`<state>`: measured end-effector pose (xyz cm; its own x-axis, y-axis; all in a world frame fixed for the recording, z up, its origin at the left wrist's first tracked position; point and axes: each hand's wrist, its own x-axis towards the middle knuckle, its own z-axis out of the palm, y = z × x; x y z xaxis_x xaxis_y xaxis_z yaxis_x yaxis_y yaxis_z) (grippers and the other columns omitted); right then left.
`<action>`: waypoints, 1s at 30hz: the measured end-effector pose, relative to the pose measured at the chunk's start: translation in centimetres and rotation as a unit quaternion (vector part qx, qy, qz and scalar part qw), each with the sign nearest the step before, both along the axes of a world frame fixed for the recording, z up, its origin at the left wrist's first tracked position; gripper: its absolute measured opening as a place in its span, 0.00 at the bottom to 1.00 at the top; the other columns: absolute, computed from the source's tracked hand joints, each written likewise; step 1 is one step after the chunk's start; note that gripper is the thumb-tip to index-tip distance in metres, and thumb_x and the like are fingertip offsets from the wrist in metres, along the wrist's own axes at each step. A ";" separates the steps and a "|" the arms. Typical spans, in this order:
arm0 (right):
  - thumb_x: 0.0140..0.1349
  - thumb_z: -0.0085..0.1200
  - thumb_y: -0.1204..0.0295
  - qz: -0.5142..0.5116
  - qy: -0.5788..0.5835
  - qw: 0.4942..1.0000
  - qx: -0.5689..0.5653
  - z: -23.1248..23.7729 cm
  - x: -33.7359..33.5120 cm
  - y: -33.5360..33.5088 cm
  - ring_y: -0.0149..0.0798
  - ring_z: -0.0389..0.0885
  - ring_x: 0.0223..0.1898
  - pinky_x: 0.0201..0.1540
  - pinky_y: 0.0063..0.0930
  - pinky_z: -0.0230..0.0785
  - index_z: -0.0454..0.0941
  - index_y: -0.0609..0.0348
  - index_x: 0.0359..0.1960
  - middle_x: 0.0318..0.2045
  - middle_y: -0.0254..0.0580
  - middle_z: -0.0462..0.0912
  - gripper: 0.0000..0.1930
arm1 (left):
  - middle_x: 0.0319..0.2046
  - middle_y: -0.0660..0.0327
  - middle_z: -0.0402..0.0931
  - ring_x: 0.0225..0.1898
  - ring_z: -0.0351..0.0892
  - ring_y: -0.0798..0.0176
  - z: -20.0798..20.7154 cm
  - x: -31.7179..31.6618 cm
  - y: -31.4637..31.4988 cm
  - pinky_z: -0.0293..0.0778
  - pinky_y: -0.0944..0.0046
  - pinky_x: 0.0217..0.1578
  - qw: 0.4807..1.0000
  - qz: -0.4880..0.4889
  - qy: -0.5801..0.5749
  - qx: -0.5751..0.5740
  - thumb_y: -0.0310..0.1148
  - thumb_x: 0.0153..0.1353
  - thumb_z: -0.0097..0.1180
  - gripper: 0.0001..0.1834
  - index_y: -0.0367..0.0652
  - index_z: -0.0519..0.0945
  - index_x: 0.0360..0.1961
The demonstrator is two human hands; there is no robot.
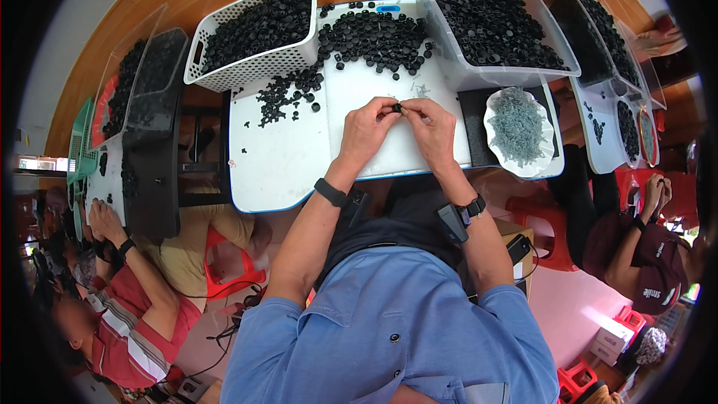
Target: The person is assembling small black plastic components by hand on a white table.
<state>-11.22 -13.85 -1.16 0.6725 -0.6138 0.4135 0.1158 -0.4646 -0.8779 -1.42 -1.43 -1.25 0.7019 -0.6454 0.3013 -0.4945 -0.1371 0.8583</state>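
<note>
My left hand (365, 132) and my right hand (434, 132) meet over the white tabletop (280, 161). Between the thumbs and fingertips of both is a small round black plastic cap (397, 108), partly covered by the fingers. Just beyond my right hand lie a few small clear plastic pieces (421, 91). Farther off, a pile of loose black caps (378, 37) spreads between two bins. Left of my left hand are scattered small black parts (275, 101).
A white perforated basket (254, 67) of black parts stands far left; a clear bin (516, 77) of black rings stands far right. A white scalloped plate (550, 138) holds grey-green plastic pieces (518, 126). Co-workers sit at both sides, near red stools (550, 228).
</note>
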 end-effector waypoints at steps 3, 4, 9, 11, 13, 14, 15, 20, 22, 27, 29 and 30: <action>0.60 0.63 0.82 -0.003 0.000 0.999 -0.046 0.2 0.0 0.1 0.39 0.87 0.31 0.35 0.29 0.78 0.87 0.62 0.39 0.33 0.45 0.89 0.06 | 0.37 0.52 0.89 0.41 0.91 0.55 -0.3 0.0 0.0 0.84 0.61 0.41 1.000 0.000 -0.001 0.003 0.29 0.62 0.67 0.13 0.37 0.84 0.47; 0.60 0.63 0.82 -0.007 -0.001 0.998 -0.062 0.1 0.0 0.1 0.40 0.87 0.31 0.34 0.29 0.78 0.87 0.62 0.39 0.33 0.45 0.88 0.06 | 0.37 0.52 0.89 0.41 0.91 0.55 -0.2 0.0 0.0 0.84 0.61 0.41 1.000 0.000 -0.002 0.004 0.28 0.62 0.67 0.13 0.37 0.84 0.47; 0.58 0.64 0.82 -0.014 -0.006 0.988 -0.154 0.1 0.0 0.5 0.45 0.87 0.31 0.34 0.32 0.78 0.86 0.60 0.37 0.33 0.44 0.87 0.06 | 0.39 0.53 0.89 0.42 0.91 0.59 0.1 0.0 0.0 0.84 0.63 0.44 0.999 0.003 0.027 0.017 0.27 0.63 0.66 0.13 0.36 0.85 0.48; 0.58 0.64 0.82 -0.018 -0.009 0.983 -0.180 0.2 -0.1 0.5 0.46 0.87 0.32 0.34 0.33 0.78 0.86 0.59 0.37 0.33 0.43 0.87 0.07 | 0.41 0.54 0.89 0.44 0.90 0.61 0.5 0.1 0.1 0.83 0.65 0.45 0.998 -0.006 0.050 0.028 0.27 0.63 0.66 0.14 0.36 0.85 0.49; 0.58 0.64 0.81 -0.021 -0.013 0.979 -0.202 0.3 0.0 0.6 0.47 0.87 0.32 0.35 0.34 0.78 0.86 0.58 0.37 0.33 0.43 0.87 0.07 | 0.42 0.55 0.89 0.45 0.90 0.63 0.7 0.5 0.3 0.83 0.65 0.47 0.996 -0.022 0.071 0.038 0.27 0.64 0.66 0.15 0.35 0.85 0.51; 0.58 0.64 0.81 -0.022 -0.015 0.977 -0.211 0.3 0.0 0.6 0.46 0.86 0.32 0.35 0.34 0.78 0.86 0.58 0.38 0.32 0.42 0.87 0.07 | 0.43 0.55 0.89 0.45 0.89 0.64 0.6 0.7 0.5 0.83 0.66 0.47 0.995 -0.035 0.083 0.033 0.27 0.64 0.66 0.15 0.35 0.85 0.52; 0.58 0.64 0.81 -0.023 -0.017 0.975 -0.220 0.3 0.0 0.7 0.46 0.86 0.32 0.35 0.35 0.78 0.86 0.57 0.38 0.32 0.42 0.87 0.08 | 0.44 0.55 0.89 0.46 0.89 0.65 0.6 1.1 0.6 0.82 0.66 0.48 0.994 -0.047 0.096 0.029 0.27 0.65 0.65 0.16 0.35 0.85 0.53; 0.58 0.64 0.81 -0.039 -0.004 0.961 -0.275 0.8 0.0 1.0 0.45 0.85 0.31 0.34 0.35 0.76 0.84 0.56 0.44 0.32 0.40 0.87 0.12 | 0.46 0.55 0.88 0.47 0.86 0.68 1.3 2.0 0.7 0.80 0.68 0.50 0.976 -0.075 0.202 0.043 0.28 0.68 0.64 0.16 0.32 0.84 0.54; 0.57 0.64 0.80 -0.037 0.002 0.960 -0.278 0.8 -0.1 1.0 0.45 0.85 0.31 0.35 0.35 0.76 0.83 0.56 0.47 0.33 0.40 0.87 0.15 | 0.45 0.54 0.88 0.47 0.85 0.69 1.5 2.0 0.8 0.80 0.69 0.49 0.966 -0.077 0.245 0.019 0.28 0.69 0.63 0.16 0.30 0.83 0.54; 0.59 0.64 0.80 -0.005 -0.022 0.982 -0.185 0.0 0.1 0.8 0.45 0.86 0.33 0.37 0.33 0.77 0.81 0.57 0.52 0.33 0.41 0.87 0.18 | 0.43 0.54 0.88 0.45 0.86 0.69 0.4 2.4 0.5 0.79 0.70 0.47 0.961 -0.081 0.265 -0.012 0.29 0.69 0.64 0.16 0.29 0.83 0.53; 0.60 0.63 0.81 -0.027 -0.018 0.993 -0.117 0.1 0.0 0.8 0.43 0.87 0.35 0.37 0.31 0.77 0.82 0.58 0.50 0.35 0.42 0.88 0.16 | 0.44 0.54 0.88 0.45 0.86 0.69 0.4 2.4 0.6 0.79 0.70 0.48 0.959 -0.075 0.272 -0.016 0.29 0.69 0.63 0.16 0.29 0.83 0.53; 0.61 0.62 0.81 -0.038 -0.017 0.996 -0.082 0.1 0.0 0.8 0.42 0.87 0.35 0.38 0.31 0.77 0.82 0.59 0.50 0.35 0.42 0.88 0.15 | 0.43 0.54 0.89 0.44 0.86 0.70 0.4 2.2 0.6 0.79 0.71 0.46 0.960 -0.063 0.270 -0.028 0.30 0.68 0.64 0.15 0.30 0.84 0.52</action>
